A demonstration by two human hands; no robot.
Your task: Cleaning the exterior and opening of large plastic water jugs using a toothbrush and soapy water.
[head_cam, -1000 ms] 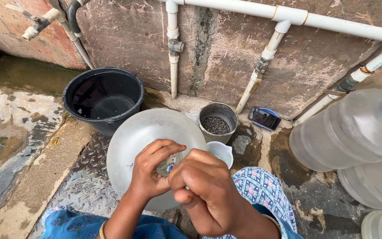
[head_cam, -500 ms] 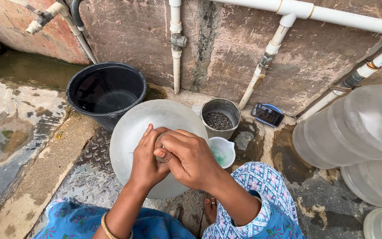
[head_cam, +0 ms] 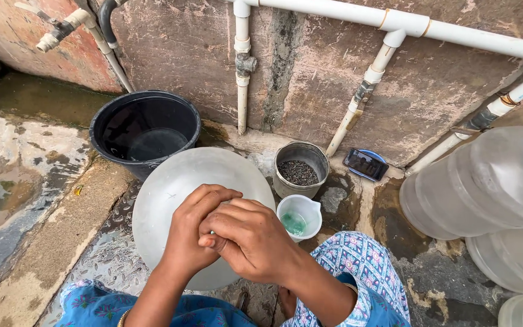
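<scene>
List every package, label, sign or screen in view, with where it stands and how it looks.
Phone: one dark, unlit rectangular screen with a blue edge, lying at the foot of the wall, right of the grey pot of dark grains.
No packages, labels or signs show; the clear water jugs at right and the one under the hands appear unlabelled.

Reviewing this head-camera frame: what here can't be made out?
- Mouth of the big translucent jug: covered by the left hand and right hand.
- What the hands hold there: only a small glint shows between the fingers.
- Grainy dark contents of the metal cup: too small to identify.
- Water jugs on the right: cut off by the frame edge.
- Depth of the liquid in the black bucket: lost in shadow.
</scene>
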